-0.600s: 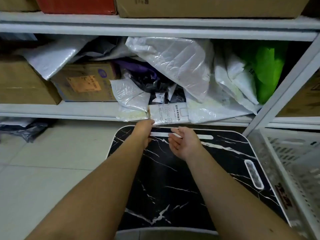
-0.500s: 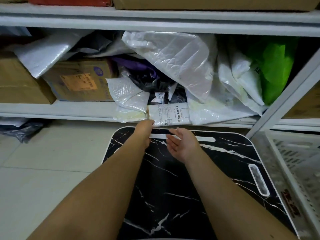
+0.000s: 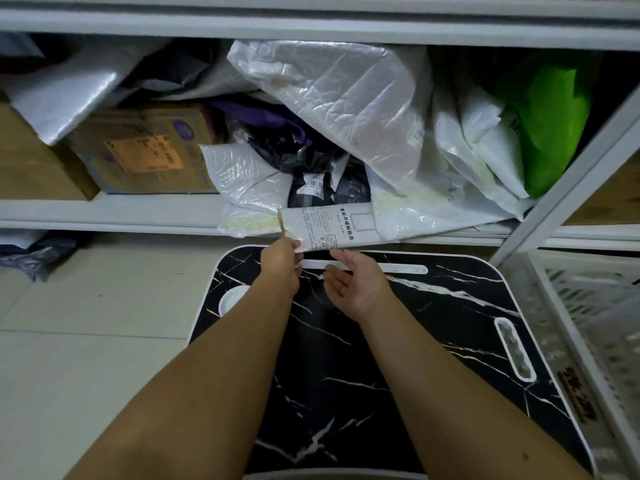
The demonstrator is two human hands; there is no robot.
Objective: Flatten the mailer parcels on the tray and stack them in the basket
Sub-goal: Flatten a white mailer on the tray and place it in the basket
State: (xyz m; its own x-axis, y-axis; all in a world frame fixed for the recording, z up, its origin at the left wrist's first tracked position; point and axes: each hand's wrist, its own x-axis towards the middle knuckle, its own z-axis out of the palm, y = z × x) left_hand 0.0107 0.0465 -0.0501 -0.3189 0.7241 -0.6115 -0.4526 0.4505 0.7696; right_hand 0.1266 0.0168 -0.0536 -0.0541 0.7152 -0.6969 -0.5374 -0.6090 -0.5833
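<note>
A white printed mailer parcel [image 3: 332, 226] lies at the front edge of the shelf, in a heap of white, black and green mailer bags [image 3: 346, 109]. My left hand [image 3: 281, 263] pinches the parcel's lower left corner. Just to its right, my right hand [image 3: 353, 284] is held palm up with relaxed fingers under the parcel's front edge, holding nothing. Both hands hover over the far end of the black marble-patterned tray [image 3: 398, 341]. The white slatted basket [image 3: 595, 323] stands at the right of the tray.
The white metal shelf [image 3: 114, 209] carries cardboard boxes [image 3: 145, 154] at left. A slanted shelf post [image 3: 568, 174] rises between the heap and the basket. Pale tiled floor [image 3: 86, 341] lies left of the tray, with a dark bag [image 3: 38, 254] under the shelf.
The view has tilted slightly downward. My left hand keeps its pinch on the parcel's corner, and my right hand stays open beneath it, little moved.
</note>
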